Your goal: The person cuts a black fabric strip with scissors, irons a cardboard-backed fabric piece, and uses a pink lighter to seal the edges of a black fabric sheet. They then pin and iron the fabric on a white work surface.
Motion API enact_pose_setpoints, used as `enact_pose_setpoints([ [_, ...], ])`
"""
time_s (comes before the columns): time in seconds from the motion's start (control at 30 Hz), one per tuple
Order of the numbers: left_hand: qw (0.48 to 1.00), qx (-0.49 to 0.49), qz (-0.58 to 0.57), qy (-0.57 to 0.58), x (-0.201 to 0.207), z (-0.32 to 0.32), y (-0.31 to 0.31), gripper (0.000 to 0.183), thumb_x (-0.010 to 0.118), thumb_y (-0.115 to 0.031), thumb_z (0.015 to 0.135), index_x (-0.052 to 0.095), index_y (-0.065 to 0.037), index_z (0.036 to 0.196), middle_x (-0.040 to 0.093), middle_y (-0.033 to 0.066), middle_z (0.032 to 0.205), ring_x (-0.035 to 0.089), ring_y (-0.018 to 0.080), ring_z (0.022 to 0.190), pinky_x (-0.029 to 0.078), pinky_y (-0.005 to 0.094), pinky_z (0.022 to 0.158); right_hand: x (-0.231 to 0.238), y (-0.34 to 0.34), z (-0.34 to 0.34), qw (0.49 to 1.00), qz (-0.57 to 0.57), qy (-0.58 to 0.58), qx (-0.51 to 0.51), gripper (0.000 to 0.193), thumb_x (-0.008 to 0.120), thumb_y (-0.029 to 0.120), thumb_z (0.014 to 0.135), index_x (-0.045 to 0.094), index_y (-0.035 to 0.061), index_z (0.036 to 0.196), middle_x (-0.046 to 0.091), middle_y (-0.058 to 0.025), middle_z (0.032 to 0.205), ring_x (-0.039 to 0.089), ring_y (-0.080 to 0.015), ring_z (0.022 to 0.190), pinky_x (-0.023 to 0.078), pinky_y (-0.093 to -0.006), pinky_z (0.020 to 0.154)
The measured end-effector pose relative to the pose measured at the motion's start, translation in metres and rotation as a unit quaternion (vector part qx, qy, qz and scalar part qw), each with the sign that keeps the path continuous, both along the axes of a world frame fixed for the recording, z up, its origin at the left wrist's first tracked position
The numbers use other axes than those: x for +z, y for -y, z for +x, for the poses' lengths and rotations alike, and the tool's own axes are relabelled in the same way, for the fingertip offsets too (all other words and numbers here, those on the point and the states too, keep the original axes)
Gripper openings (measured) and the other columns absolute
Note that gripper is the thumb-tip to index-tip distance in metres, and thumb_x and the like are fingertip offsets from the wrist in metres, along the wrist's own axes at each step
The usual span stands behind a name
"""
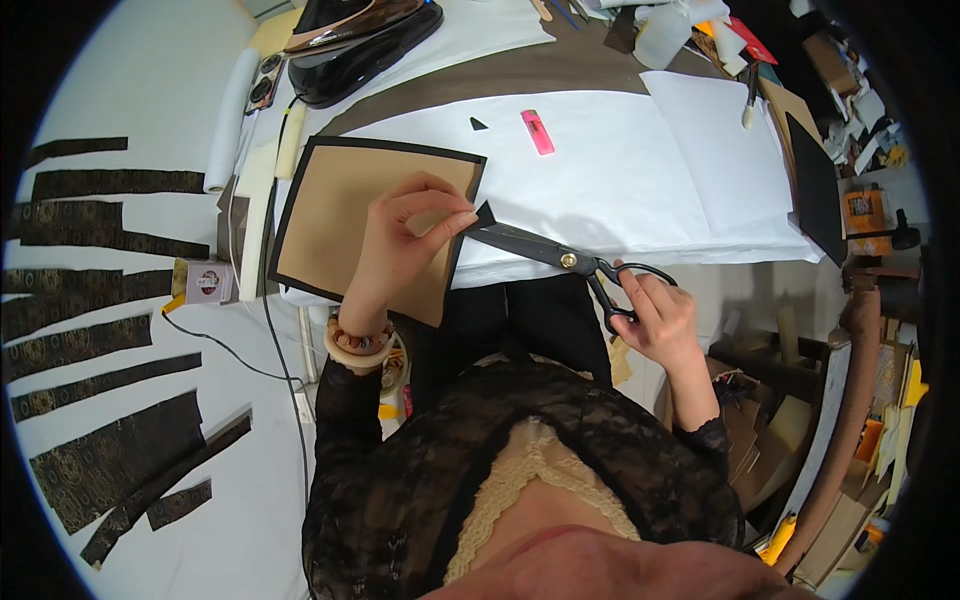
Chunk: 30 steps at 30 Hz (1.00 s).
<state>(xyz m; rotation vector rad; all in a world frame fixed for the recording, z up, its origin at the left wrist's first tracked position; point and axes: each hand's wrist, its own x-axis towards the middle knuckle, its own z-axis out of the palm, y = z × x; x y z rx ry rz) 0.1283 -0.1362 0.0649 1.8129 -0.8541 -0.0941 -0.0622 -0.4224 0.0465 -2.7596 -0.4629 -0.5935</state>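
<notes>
A tan square panel (340, 205) with a black border lies at the table's front edge, its near corner jutting over. Above its right side, my left hand (410, 232) is closed in a pinch. A small black pointed piece (486, 213) shows at the fingertips; whether it joins the border cannot be told. My right hand (658, 315) has its fingers in the handles of large black scissors (535, 246). The blades look closed or nearly so, tips beside the left fingertips at the panel's right edge. A loose black triangular scrap (478, 124) lies beyond on white paper.
A pink eraser-like block (537, 132) lies on the white paper (600, 160). A black iron (365, 45) stands at the back left, with a cable running down the left side. Dark patterned strips (120, 183) hang at left. A black board (815, 185) leans at right.
</notes>
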Motion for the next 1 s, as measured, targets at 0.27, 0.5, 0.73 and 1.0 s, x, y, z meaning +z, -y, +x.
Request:
enact_pose_setpoints([
  [0.27, 0.944, 0.053, -0.181, -0.270, -0.017, -0.005, 0.016, 0.011, 0.067, -0.007, 0.091, 0.064, 0.001, 0.084, 0.064, 0.0025, 0.081, 0.058, 0.0096, 0.078, 0.047, 0.0240, 0.073, -0.002, 0.000, 0.002, 1.000, 0.014, 0.012, -0.007, 0.049, 0.073, 0.024, 0.071, 0.064, -0.0027, 0.111, 0.058, -0.0095, 0.080, 0.056, -0.0228, 0.057, 0.046, -0.0331, 0.050],
  [0.5, 0.943, 0.150, -0.256, -0.149, -0.030, -0.014, 0.034, 0.014, 0.061, -0.011, 0.096, 0.061, 0.000, 0.088, 0.064, 0.0044, 0.083, 0.059, 0.0094, 0.079, 0.046, 0.0238, 0.077, 0.002, -0.002, 0.006, 1.000, 0.023, 0.011, -0.014, 0.049, 0.074, 0.023, 0.071, 0.064, -0.0028, 0.111, 0.060, -0.0109, 0.082, 0.057, -0.0243, 0.057, 0.048, -0.0341, 0.051],
  [0.73, 0.971, 0.063, -0.175, -0.150, -0.016, -0.009, 0.041, 0.008, 0.064, -0.006, 0.091, 0.061, -0.001, 0.085, 0.066, 0.0054, 0.086, 0.059, 0.0098, 0.079, 0.048, 0.0257, 0.075, -0.001, 0.002, 0.003, 1.000, 0.017, -0.006, -0.017, 0.048, 0.073, 0.022, 0.070, 0.064, -0.0019, 0.111, 0.060, -0.0101, 0.082, 0.059, -0.0235, 0.059, 0.049, -0.0338, 0.052],
  [1.0, 0.995, 0.061, -0.071, -0.047, -0.012, 0.031, 0.062, 0.008, 0.071, -0.003, 0.082, 0.065, 0.001, 0.079, 0.069, 0.0058, 0.079, 0.060, 0.0082, 0.073, 0.048, 0.0254, 0.071, -0.008, 0.005, 0.006, 0.998, 0.042, -0.014, -0.040, 0.049, 0.072, 0.021, 0.070, 0.063, -0.0011, 0.113, 0.059, -0.0084, 0.084, 0.061, -0.0232, 0.064, 0.051, -0.0342, 0.054],
])
